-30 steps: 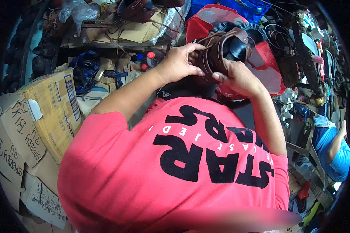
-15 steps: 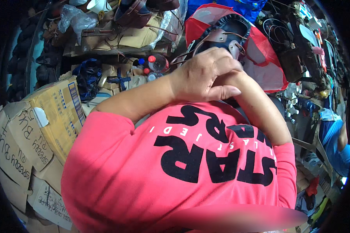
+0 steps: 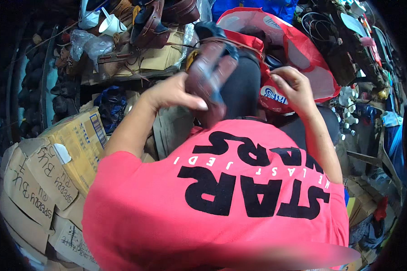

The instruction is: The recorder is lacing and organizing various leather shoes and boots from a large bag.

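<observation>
A brown and dark blue leather shoe [image 3: 211,67], smeared by motion, is held over my lap. My left hand [image 3: 183,92] grips its near left side, thumb stretched along the edge and the other fingers hidden behind the leather. From the shoe's far end a thin brown lace [image 3: 246,46] arcs to the right. My right hand [image 3: 295,86] is closed in a pinch at that lace's end, apart from the shoe and in front of a red and white bag [image 3: 303,49].
Brown shoes [image 3: 151,27] and a white cup [image 3: 113,25] lie on the cluttered bench at the far left. Cardboard boxes [image 3: 77,140] stand at my left. Small bottles [image 3: 347,108] and a coil of wire [image 3: 319,22] are on the right.
My hands were crossed close together over the shoe; now they are spread apart. The shoe has come left and nearer with my left hand, while my right hand has drawn the lace rightward.
</observation>
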Demonstrator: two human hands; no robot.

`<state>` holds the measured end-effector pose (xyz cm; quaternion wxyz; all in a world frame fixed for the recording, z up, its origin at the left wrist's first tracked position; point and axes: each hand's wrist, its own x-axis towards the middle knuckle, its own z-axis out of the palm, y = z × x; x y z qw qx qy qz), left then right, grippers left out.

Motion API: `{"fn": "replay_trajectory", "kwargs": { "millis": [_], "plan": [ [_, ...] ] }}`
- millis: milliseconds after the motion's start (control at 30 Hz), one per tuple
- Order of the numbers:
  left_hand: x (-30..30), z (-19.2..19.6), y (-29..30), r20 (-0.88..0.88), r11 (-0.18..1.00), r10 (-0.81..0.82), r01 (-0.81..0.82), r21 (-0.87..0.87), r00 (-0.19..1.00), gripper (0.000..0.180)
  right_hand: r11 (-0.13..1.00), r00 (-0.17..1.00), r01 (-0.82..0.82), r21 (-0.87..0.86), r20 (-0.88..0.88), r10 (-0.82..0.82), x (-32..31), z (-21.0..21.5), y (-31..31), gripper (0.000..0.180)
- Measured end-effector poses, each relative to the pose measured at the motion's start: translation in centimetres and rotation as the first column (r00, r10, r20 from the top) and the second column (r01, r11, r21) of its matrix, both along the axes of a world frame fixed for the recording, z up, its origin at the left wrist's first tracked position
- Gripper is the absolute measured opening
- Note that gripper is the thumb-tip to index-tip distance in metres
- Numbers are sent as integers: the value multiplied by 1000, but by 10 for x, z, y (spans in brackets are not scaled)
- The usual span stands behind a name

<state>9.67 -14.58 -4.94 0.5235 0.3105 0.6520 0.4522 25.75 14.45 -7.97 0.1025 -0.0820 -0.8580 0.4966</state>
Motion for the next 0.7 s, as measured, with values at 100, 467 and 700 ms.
{"fn": "replay_trajectory", "kwargs": {
  "millis": [100,467,700],
  "plan": [
    [-9,25,-1,459,886,203,-361,290,865,84,986,994,-108,-127,0,109,-13,5,-18,15],
    [15,19,65,439,876,99,-287,388,893,92,912,952,-80,-403,-302,-50,-89,-2,-44,72],
    [13,21,75,418,878,18,-214,428,908,93,804,924,264,-533,-99,-369,-101,-23,12,54]
  ]
}}
